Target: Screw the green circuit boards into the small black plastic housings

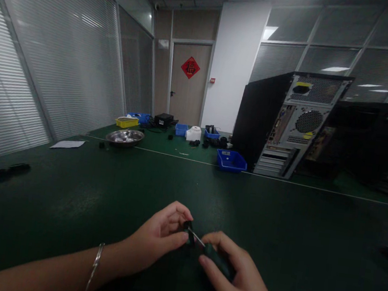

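Farthest left of the fingers, a blurred dark object lies on the green tabletop, too smeared to identify. Beyond the fingers on that side are a sheet of paper and a shiny metal bowl, both well apart from the work and so out of its way.

The person's left hand comes next, its fingers curled in and its thumb pressed from the near side, pinching a small black part at the fingertips. The part is held off to the hand's right edge, presumably to leave its face accessible while the grip steadies it.

From the right, the thin shaft of a green-handled screwdriver slants up to the part; whether the tip is seated cannot be told. The right hand is wrapped around the handle, thumb and forefinger forward near the shaft, which probably helps aim it.

Past the right fingers, farther back, sit a blue tray and, just right of it, a computer tower, its rear panel turned toward the person.
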The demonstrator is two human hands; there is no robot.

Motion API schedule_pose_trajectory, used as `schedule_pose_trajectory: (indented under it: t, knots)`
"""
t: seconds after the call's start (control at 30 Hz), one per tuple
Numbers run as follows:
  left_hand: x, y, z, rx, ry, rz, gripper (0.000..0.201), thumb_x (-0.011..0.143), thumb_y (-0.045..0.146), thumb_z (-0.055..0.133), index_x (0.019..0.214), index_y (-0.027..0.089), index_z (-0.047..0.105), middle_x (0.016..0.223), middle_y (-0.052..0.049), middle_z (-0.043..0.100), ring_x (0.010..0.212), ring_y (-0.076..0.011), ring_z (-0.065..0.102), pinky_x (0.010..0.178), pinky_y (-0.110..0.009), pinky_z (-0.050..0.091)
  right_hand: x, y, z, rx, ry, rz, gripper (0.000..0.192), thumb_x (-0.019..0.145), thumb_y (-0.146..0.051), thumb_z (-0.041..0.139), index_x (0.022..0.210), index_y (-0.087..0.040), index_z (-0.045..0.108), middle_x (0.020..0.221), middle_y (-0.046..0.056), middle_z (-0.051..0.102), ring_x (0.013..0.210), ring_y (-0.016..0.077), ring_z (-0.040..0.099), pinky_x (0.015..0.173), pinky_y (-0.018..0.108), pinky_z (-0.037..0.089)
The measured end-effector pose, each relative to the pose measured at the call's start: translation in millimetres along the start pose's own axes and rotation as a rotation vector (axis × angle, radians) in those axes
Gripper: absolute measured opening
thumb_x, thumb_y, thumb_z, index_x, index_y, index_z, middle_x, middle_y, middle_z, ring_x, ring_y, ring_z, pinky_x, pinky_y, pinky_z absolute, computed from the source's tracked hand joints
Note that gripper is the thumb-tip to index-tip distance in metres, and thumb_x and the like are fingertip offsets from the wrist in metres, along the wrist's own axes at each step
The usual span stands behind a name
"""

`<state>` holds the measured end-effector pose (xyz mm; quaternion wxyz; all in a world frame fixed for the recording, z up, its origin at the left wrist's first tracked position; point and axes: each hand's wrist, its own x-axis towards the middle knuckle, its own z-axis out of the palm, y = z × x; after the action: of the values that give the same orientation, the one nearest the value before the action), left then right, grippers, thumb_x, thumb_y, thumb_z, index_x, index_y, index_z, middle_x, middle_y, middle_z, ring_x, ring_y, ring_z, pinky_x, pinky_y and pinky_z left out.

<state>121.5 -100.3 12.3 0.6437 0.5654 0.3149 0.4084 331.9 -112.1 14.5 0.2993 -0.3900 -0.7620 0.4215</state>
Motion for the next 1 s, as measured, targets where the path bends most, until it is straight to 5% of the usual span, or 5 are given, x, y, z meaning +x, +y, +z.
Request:
schedule_pose_trajectory:
  t: [0.17, 0.37, 0.57, 0.73, 1.0]
  knots:
    - [0.8, -4.5, -2.3, -0.008, 0.004, -0.001, 0.020, 0.089, 0.023, 0.057, 0.106, 0.019, 0.048, 0.092, -0.002, 0.054, 0.083, -0.0155, 0.059, 0.073, -0.034, 0.053, -3.4, 0.5, -1.1, 0.045, 0.022, -0.004, 0.026, 0.094, -0.029, 0.051, 0.119, -0.022, 0.055, 0.091, 0.003, 0.065, 0.097, 0.0220, 0.060, 0.078, 0.029, 0.047]
    - [0.2, -6.6, -4.9, 0.014, -0.039, -0.013, 0.024, 0.091, 0.021, 0.053, 0.113, 0.017, 0.046, 0.094, -0.003, 0.057, 0.081, -0.0151, 0.060, 0.072, -0.032, 0.051, -2.2, -6.0, -3.7, 0.097, -0.030, -0.018, 0.021, 0.095, -0.027, 0.052, 0.113, -0.023, 0.061, 0.090, 0.001, 0.065, 0.080, 0.0172, 0.060, 0.080, 0.028, 0.047]
    - [1.9, -6.7, -5.5, -0.029, -0.028, 0.005, 0.026, 0.087, 0.021, 0.062, 0.110, 0.015, 0.050, 0.108, -0.009, 0.060, 0.099, -0.0202, 0.061, 0.085, -0.038, 0.050, -1.1, -0.8, -1.6, 0.106, 0.006, -0.054, 0.022, 0.094, -0.025, 0.054, 0.116, -0.024, 0.061, 0.099, 0.001, 0.066, 0.084, 0.0168, 0.060, 0.086, 0.028, 0.046]
    - [2.0, -4.3, -8.9, 0.046, -0.019, 0.004, 0.026, 0.081, 0.014, 0.068, 0.106, 0.013, 0.058, 0.106, -0.010, 0.065, 0.101, -0.0200, 0.061, 0.092, -0.038, 0.046, -0.6, 1.5, -1.3, 0.077, 0.010, -0.044, 0.023, 0.094, -0.027, 0.055, 0.116, -0.026, 0.062, 0.087, -0.001, 0.065, 0.077, 0.0163, 0.059, 0.085, 0.029, 0.048]
    - [-2.3, -1.2, -7.4, 0.072, -0.040, 0.014, 0.022, 0.079, 0.012, 0.069, 0.100, 0.012, 0.061, 0.093, -0.007, 0.068, 0.086, -0.0168, 0.066, 0.081, -0.033, 0.049, -3.1, 5.0, -1.7, 0.068, 0.017, -0.099, 0.024, 0.094, -0.024, 0.055, 0.117, -0.026, 0.063, 0.113, 0.003, 0.067, 0.107, 0.0205, 0.061, 0.093, 0.028, 0.046]
